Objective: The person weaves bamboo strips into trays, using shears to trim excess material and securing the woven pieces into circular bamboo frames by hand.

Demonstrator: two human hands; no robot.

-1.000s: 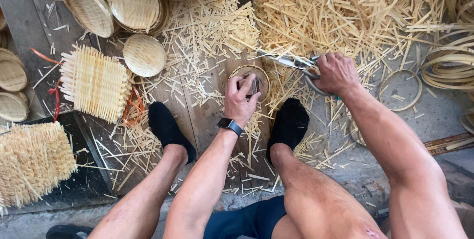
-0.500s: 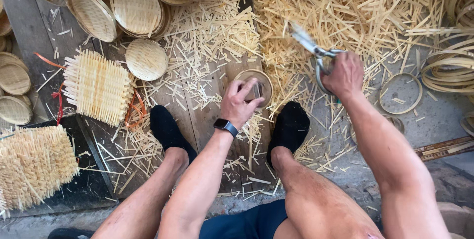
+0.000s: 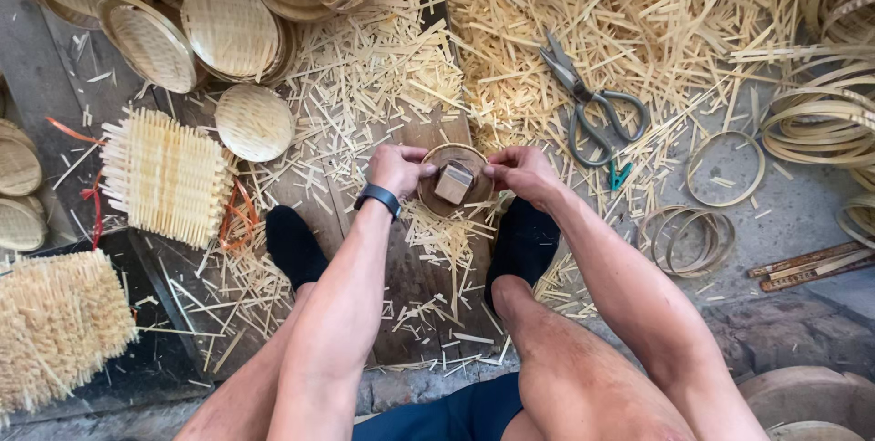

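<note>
- Person is sitting low, both hands working a small round woven tray (image 3: 453, 182) on a wooden board (image 3: 415, 268) lying on the floor, between the two black-socked feet (image 3: 293, 242).
- Left hand (image 3: 396, 169) is gripping the tray's left rim, fingers curled and pinching it; black wristband (image 3: 377, 199) on that wrist.
- Right hand (image 3: 519, 172) is pinching the tray's right rim, fingers clenched on it.
- Small wooden block (image 3: 453, 182) is sitting inside the tray, near its middle; neither hand is touching it.
- Tray is lying near the far end of the board, close to its right edge, just ahead of the feet.
- Step in hand, as judged: seating or squaring the rim around the woven disc, with the block resting inside as a press or tapping piece.
- Next move is probably calling for even pressure from both sides, turning the tray bit by bit so the rim is not skewing.
- Scissors (image 3: 588, 99) are lying free on the bamboo strip litter (image 3: 656, 13) beyond the board's far right corner, well apart from the hands.
- Loose bamboo hoops (image 3: 725, 168) are lying on the floor to the right.
- Finished round trays (image 3: 228, 26) are stacking up at the far left; one single tray (image 3: 254, 122) is lying at the board's left edge.
- Square woven mats (image 3: 164, 177) with bristling ends are lying left of the board.
</note>
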